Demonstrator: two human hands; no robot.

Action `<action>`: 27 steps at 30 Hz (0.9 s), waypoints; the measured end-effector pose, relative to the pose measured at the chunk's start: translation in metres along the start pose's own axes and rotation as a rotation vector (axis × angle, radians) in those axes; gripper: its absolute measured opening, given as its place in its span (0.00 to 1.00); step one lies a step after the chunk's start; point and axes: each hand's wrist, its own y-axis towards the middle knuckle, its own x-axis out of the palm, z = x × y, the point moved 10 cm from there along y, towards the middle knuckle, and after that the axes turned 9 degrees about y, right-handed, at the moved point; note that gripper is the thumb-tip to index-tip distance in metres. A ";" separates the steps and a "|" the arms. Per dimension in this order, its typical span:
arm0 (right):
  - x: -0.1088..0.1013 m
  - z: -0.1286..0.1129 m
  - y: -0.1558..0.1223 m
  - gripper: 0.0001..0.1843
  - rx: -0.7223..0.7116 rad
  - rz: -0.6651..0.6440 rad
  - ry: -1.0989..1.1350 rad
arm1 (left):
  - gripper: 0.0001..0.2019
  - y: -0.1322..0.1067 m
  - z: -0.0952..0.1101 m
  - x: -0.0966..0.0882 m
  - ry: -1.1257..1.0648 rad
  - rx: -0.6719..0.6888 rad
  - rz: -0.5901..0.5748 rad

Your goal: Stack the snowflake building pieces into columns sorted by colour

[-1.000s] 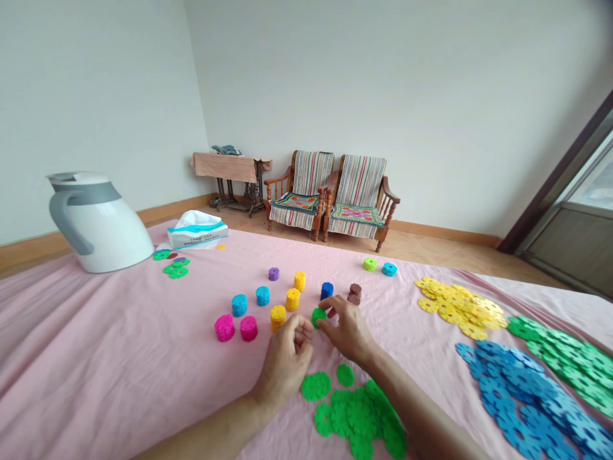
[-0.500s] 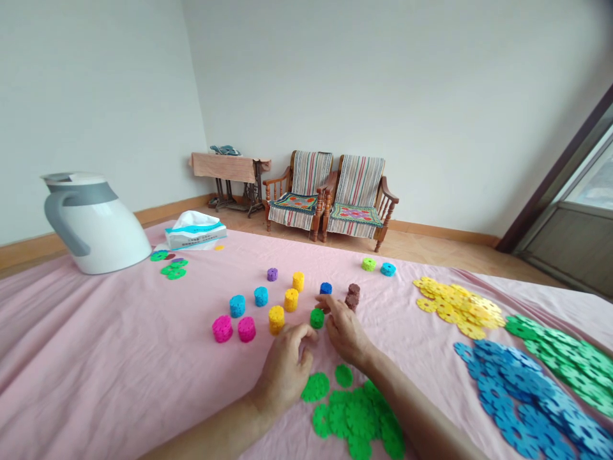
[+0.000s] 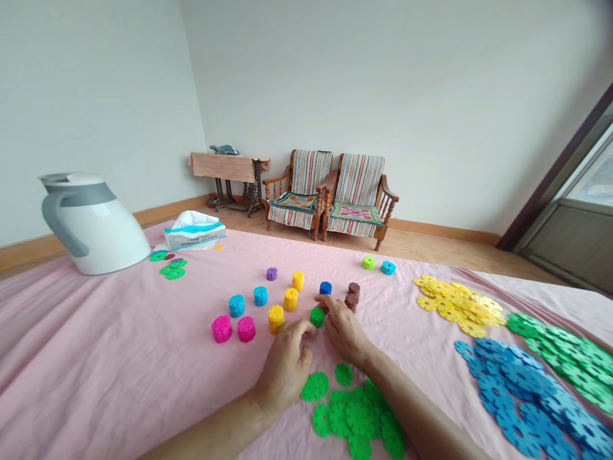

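Note:
A short green stack of toothed discs (image 3: 317, 315) stands on the pink cloth (image 3: 119, 358). My right hand (image 3: 343, 332) pinches it from the right with curled fingers. My left hand (image 3: 286, 365) is curled too, its fingertips against the stack's near left side. Just below my wrists lies a loose pile of flat green discs (image 3: 352, 412). Beside the hands stand other small stacks: yellow (image 3: 276, 318), magenta (image 3: 247, 328), light blue (image 3: 236, 305), dark blue (image 3: 325, 288) and brown (image 3: 353, 295).
Flat discs lie in heaps at the right: yellow (image 3: 457, 305), blue (image 3: 527, 396), green (image 3: 565, 358). A white kettle (image 3: 90, 223) and a tissue pack (image 3: 194, 231) sit at the far left. Two wooden chairs (image 3: 330, 198) stand by the far wall.
The green stack, held slightly raised between both hands a second ago, now sits lower on the cloth. Both hands stay on it, having barely shifted.

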 end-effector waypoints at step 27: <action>-0.006 -0.020 -0.043 0.16 0.181 -0.654 -0.136 | 0.12 -0.003 0.006 -0.003 0.044 -0.001 -0.011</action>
